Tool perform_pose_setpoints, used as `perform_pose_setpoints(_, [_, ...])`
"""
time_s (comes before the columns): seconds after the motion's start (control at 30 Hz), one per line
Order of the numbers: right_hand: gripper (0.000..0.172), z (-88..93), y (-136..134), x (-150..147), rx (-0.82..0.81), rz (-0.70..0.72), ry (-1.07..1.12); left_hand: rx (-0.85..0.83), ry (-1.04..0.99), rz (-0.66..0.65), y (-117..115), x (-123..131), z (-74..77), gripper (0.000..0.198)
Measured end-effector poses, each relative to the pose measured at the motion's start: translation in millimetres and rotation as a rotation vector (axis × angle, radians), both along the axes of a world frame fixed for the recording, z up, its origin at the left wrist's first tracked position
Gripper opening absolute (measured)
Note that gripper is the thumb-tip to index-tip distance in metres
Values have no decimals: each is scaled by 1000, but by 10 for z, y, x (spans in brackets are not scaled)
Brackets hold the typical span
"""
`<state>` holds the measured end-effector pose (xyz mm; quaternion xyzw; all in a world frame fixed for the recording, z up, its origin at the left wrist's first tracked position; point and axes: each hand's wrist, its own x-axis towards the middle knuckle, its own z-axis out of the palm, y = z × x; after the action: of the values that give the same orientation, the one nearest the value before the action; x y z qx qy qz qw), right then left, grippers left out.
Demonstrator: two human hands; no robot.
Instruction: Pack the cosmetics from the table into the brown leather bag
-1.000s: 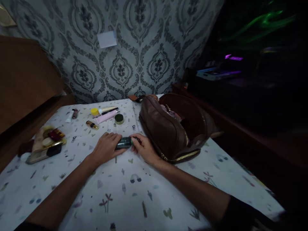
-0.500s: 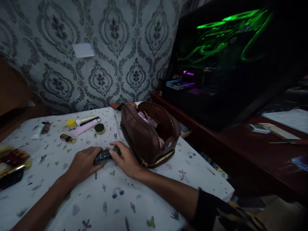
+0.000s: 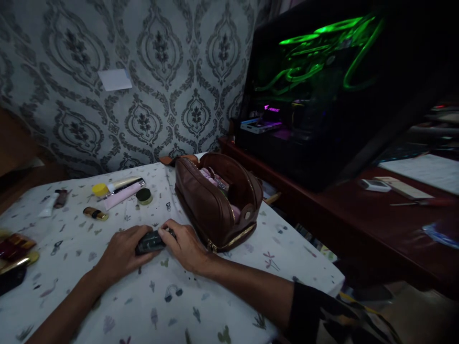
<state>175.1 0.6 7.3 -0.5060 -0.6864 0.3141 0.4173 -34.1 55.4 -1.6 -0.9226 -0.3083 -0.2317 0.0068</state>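
Observation:
My left hand (image 3: pixel 124 253) is closed round one end of a small dark green cosmetic container (image 3: pixel 149 242), which lies low over the cloth. My right hand (image 3: pixel 184 246) grips the other end, its thumb on top. The container's ends are hidden by my fingers. Just beyond my right hand stands a brown toiletry bag (image 3: pixel 206 200), unzipped, with pink items (image 3: pixel 215 180) inside. Past my hands lie a round dark green jar (image 3: pixel 144 196), a pink tube (image 3: pixel 124 195), a cream tube with a yellow cap (image 3: pixel 99 190) and a small gold-and-black tube (image 3: pixel 95 213).
The patterned tablecloth (image 3: pixel 158 286) covers the table. At the left edge sits a cluster of red, gold and black items (image 3: pixel 16 258). A small white tube (image 3: pixel 48 205) lies farther back. On the right, a computer case (image 3: pixel 304 110) with green lights stands on a dark red desk (image 3: pixel 358 220).
The view has shifted slightly to the right, so things appear farther left. Both hands still hold the dark green container, with little change in grip.

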Motion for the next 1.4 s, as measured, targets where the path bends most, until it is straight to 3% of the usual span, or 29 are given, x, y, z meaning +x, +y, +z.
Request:
perform_pose_setpoints(0.17, [27, -13, -34, 35, 187, 119, -168, -270, 34, 4, 7, -20, 95, 26])
perform_pose_setpoints(0.27, [31, -34, -30, 50, 242, 157, -178, -317, 25, 13, 2, -9, 115, 23])
perform_pose_setpoints(0.4, [29, -49, -13, 45, 183, 104, -28, -270, 2, 27, -4, 4, 63, 24])
perform_pose_setpoints(0.57, [31, -23, 4, 23, 37, -26, 50, -38, -46, 43, -30, 27, -37, 29])
perform_pose_setpoints(0.7, [27, 18, -17, 23, 16, -33, 92, 26, -62, 18, -39, 50, -44, 31])
perform_pose_setpoints(1.07, [20, -13, -9, 34, 115, 37, 61, -454, -114, 26, 10, 14, 110, 33])
perform_pose_setpoints(1.27, [20, -64, -6, 35, 178, 54, 27, -639, -271, 5, 29, 0, 98, 36])
perform_pose_setpoints(1.4, [23, -76, -11, 41, 236, 81, 16, -681, -388, 72, 29, 21, 87, 47])
